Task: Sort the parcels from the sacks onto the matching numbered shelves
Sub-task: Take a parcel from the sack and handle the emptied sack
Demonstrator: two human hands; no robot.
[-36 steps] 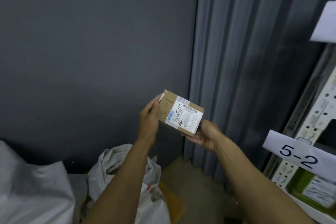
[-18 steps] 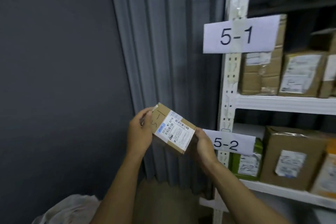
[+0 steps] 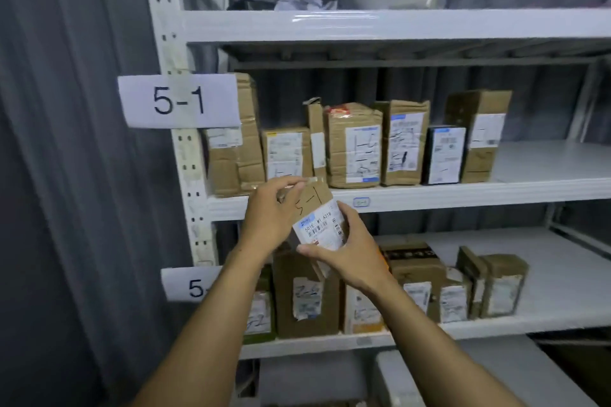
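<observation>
Gripping the parcel (image 3: 318,220), left hand (image 3: 268,212) and right hand (image 3: 351,256) fingers hold its long axis near-upright, top leftward.

Parcel (image 3: 319,228) (marked 5-1) before shelf (image 3: 429,196)

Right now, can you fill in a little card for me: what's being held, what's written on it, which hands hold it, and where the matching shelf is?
Held thing: small brown parcel with a white label
Written on it: 5-1, by hand
Left hand: fingers pinch its top edge
Right hand: grips its lower right side
Matching sign: 5-1 sign on the rack post, upper left
Shelf 5-1: row of upright parcels, bare space at its right end
Parcel's place: in front of the shelf edge, not yet on it
</observation>
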